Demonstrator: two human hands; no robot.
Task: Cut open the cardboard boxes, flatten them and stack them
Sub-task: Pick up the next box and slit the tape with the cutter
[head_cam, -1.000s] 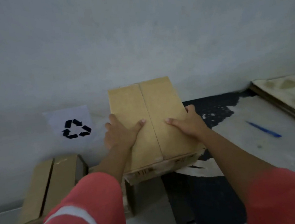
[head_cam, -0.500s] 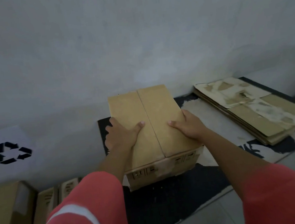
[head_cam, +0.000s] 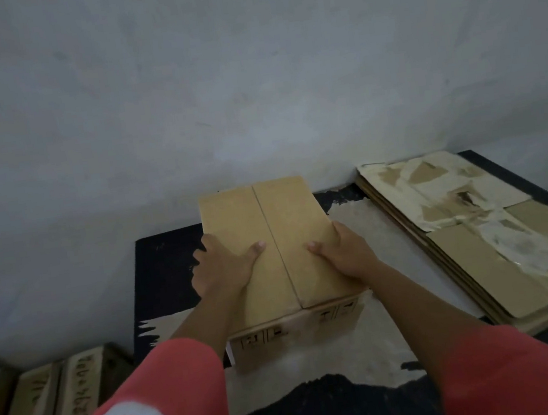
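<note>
**Item:** cardboard box (head_cam: 270,242), closed. The top flaps met at a centre seam, and printed handling marks showed on the near face.

**Location:** over the middle of the patterned mat (head_cam: 160,273), near the wall. Whether it rested on the mat or hung just above it could not be told.

**Held by:** left hand (head_cam: 220,271) at the left edge and right hand (head_cam: 347,253) at the right. The fingers (head_cam: 205,246) were curled down over the sides and the thumbs lay flat on the flaps. This two-sided grip was likely chosen to keep the box level. The seam faced up, probably ready for cutting.

**Adjacent, right:** stack of flattened cardboard (head_cam: 470,245) on the same mat, apparently the destination pile.

**Lower left, off the mat:** further closed boxes (head_cam: 48,407), one with handwriting, seemingly awaiting their turn.

**Cutter:** none in view.
</note>
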